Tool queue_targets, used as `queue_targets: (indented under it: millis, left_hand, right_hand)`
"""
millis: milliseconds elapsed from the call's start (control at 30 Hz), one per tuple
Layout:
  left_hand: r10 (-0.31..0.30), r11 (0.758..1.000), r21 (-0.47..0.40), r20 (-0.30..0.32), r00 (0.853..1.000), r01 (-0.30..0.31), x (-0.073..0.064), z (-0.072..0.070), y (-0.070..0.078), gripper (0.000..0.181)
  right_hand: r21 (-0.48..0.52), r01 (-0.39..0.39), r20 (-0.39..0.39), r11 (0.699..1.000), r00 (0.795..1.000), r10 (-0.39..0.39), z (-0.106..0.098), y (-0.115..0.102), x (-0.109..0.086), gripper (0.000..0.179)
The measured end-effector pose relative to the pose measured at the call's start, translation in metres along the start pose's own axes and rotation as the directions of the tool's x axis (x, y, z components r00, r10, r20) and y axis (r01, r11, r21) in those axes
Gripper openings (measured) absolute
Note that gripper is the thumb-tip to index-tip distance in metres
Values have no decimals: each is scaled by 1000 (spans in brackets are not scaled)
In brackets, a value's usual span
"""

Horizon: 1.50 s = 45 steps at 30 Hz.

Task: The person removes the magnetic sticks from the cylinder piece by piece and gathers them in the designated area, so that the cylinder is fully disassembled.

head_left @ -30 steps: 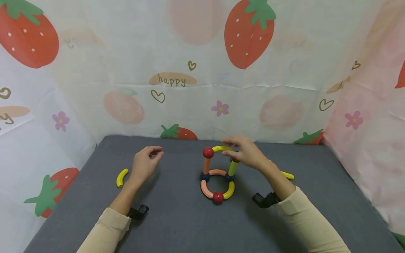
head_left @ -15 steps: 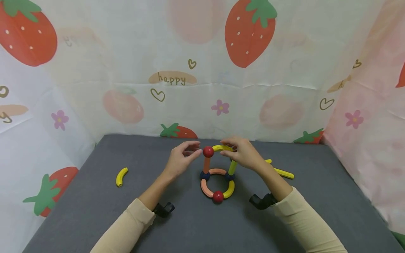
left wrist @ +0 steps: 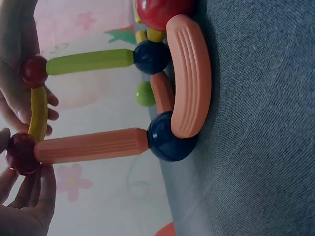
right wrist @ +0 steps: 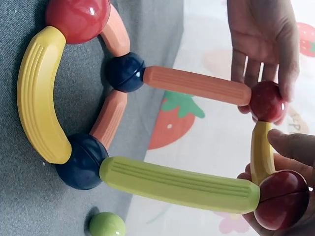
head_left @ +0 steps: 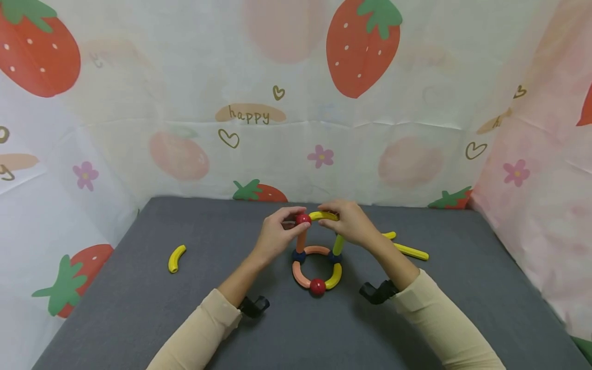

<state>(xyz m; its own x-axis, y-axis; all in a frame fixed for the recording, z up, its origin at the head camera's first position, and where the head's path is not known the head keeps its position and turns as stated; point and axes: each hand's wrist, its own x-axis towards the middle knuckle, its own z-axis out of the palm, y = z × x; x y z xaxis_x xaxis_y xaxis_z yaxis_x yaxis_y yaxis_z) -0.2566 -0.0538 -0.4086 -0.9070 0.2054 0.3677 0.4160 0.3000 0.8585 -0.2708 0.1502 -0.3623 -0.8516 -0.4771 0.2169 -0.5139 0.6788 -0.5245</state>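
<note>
A frame of magnetic balls and sticks stands mid-table. Its base ring has curved peach sticks (left wrist: 191,78), a curved yellow stick (right wrist: 42,96), dark blue balls (right wrist: 81,161) and a red ball (head_left: 317,287). A straight peach stick (left wrist: 93,145) and a green stick (right wrist: 179,185) rise from the blue balls, each topped by a red ball. My left hand (head_left: 276,234) pinches the left top red ball (right wrist: 268,102) between thumb and fingers. My right hand (head_left: 353,223) pinches the curved yellow stick (head_left: 323,215) bridging both top balls, its thumb on the near side.
A curved yellow stick (head_left: 176,258) lies at the left of the grey table (head_left: 125,313). Yellow sticks (head_left: 411,251) lie beyond my right forearm, one partly hidden. A green ball (right wrist: 107,225) sits behind the frame. Strawberry-print cloth (head_left: 259,164) surrounds the table's back and sides.
My left hand has moved right from beside the loose curved yellow stick to the frame and taken hold of the left top red ball. My right hand has stayed at the bridging stick, shifting slightly left.
</note>
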Motion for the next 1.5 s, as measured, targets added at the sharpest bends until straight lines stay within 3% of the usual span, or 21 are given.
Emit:
queue_targets:
  millis: [100,333,633,1500]
  left_hand:
    - [13,1000,-2,-15,1000,-13,-1,2,0,39]
    - [76,997,9,31,997,-76,-11,-7,40,36]
    - [73,997,5,9,997,-73,-14,-7,39,33]
    - [-6,999,-46,-36,999,4,-13,-7,36,33]
  right_hand:
    - [-7,11,-2,1000,1000,-11,2,0,2,36]
    - [-47,27,-28,999,999,-29,3,-3,1,30]
    - [-44,41,-65,998,997,-44,9,1,2,25]
    - [-47,41,-97,998,994,-45,12,0,3,23]
